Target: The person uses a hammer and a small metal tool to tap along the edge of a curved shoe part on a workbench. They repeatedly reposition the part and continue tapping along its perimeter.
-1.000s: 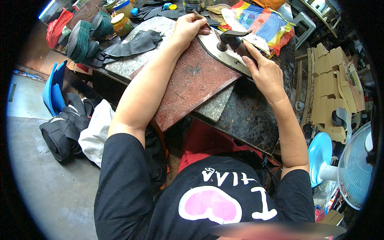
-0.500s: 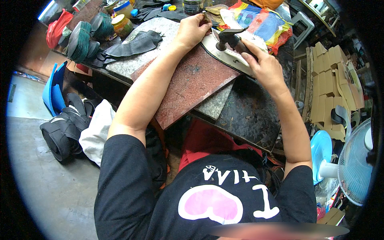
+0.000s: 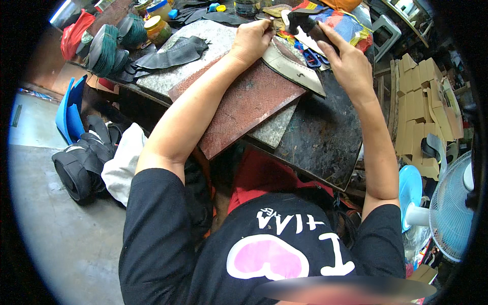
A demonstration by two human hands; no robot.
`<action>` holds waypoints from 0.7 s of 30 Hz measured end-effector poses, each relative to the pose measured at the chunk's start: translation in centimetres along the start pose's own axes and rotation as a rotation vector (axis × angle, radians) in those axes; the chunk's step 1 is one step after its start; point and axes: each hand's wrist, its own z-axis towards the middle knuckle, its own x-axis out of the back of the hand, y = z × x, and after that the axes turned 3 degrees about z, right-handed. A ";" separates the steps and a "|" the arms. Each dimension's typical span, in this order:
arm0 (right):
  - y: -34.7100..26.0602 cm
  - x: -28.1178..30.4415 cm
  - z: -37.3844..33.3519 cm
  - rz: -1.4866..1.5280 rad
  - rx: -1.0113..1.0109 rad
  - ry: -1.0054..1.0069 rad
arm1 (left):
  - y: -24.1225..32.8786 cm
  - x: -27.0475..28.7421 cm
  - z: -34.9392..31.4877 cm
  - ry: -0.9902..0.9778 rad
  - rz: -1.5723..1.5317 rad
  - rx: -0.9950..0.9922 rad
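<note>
My right hand (image 3: 349,63) grips the dark handle of a hammer (image 3: 302,21), held raised above the far side of the worktable. Below and left of it, a curved cream-coloured strip (image 3: 294,71) with a dark edge and a small pen mark lies on a reddish-brown board (image 3: 249,99). My left hand (image 3: 252,41) is closed at the strip's far end, fingertips pinched round a short dark rod-like tool, perhaps a punch. The fingers hide most of that tool and its lower end.
Under the board is a grey stone slab (image 3: 213,34) on a dark table (image 3: 325,137). Dark leather pieces (image 3: 175,55), green cord spools (image 3: 104,53) and a yellow-lidded jar (image 3: 156,29) stand left. Blue-handled scissors (image 3: 311,58) lie beyond the strip. Cardboard boxes (image 3: 414,107) and a fan (image 3: 450,206) are right.
The hammer has lifted away from the cream strip, up and to the right with my right hand. My left hand has shifted slightly right, and the scissors are now uncovered.
</note>
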 end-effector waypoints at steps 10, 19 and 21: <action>0.6 -1.7 -4.7 -0.042 -0.005 -0.220 | -1.5 0.4 0.2 0.057 -1.034 0.727; 1.4 -1.9 -4.6 -0.047 0.002 -0.219 | -1.6 -0.2 0.0 -0.099 -0.589 0.497; 1.4 -2.2 -4.6 -0.028 0.043 -0.159 | -1.6 -0.3 -0.1 -0.088 -0.576 0.497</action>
